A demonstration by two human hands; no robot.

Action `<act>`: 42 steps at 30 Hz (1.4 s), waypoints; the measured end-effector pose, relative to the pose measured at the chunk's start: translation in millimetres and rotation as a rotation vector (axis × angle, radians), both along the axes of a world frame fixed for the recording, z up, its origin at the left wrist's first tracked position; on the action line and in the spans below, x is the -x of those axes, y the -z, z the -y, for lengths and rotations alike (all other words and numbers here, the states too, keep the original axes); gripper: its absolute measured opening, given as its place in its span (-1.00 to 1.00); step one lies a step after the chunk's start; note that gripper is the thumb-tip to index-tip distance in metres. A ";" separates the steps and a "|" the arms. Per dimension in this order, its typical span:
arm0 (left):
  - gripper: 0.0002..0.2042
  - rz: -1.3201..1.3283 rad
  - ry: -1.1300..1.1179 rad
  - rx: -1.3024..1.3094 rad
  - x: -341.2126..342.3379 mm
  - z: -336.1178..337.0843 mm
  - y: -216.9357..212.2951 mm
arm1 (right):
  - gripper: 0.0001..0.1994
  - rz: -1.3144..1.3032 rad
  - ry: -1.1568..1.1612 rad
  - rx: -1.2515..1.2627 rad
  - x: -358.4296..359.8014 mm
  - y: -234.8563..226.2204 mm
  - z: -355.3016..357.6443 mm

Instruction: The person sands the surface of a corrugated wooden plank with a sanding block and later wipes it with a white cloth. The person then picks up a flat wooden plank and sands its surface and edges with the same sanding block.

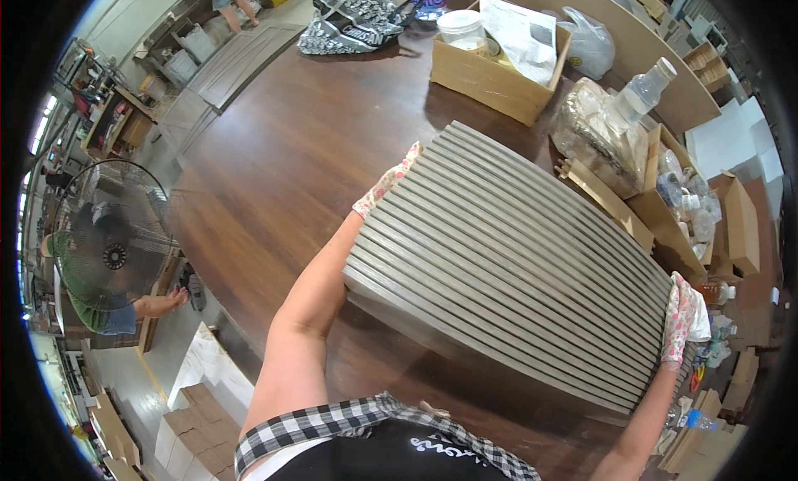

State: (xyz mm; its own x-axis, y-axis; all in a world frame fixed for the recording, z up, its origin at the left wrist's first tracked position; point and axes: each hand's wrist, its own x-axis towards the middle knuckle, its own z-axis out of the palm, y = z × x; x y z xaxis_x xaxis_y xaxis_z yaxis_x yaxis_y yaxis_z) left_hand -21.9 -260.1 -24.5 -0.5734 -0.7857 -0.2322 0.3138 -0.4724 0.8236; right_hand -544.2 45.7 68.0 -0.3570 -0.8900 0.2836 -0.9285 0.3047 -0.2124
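Observation:
A large grey slatted panel [507,265] with parallel ridges lies at a slant over the brown table [274,140]. Its smooth, thick near side faces me. My left hand [391,179], in a floral glove, grips the panel's left end near the far corner; the fingertips are partly hidden. At the right end, my right hand [680,323] wears a matching glove and holds the edge, its fingers bent around it. A white cloth [699,319] shows beside that hand; whether it is held there I cannot tell.
Beyond the panel stand a cardboard box [482,90] with a tub and papers, a wrapped package [594,132] and a clear bottle [644,90]. A carton of plastic bottles [665,207] is at the right. A fan [115,255] and another person [91,302] are left.

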 end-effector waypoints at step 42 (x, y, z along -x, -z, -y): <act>0.02 1.089 -0.348 0.947 -55.0 -227.6 2.5 | -0.63 -0.594 -0.536 0.387 -382.8 24.0 116.2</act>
State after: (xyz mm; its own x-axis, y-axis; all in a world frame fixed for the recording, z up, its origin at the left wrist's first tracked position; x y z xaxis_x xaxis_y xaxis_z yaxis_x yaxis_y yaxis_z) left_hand 33.2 -32.5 -26.9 -0.2135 -0.9443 0.2505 -0.6624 0.3284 0.6733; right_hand -161.4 -70.5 44.0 0.3820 -0.6987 0.6048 -0.9154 -0.1962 0.3515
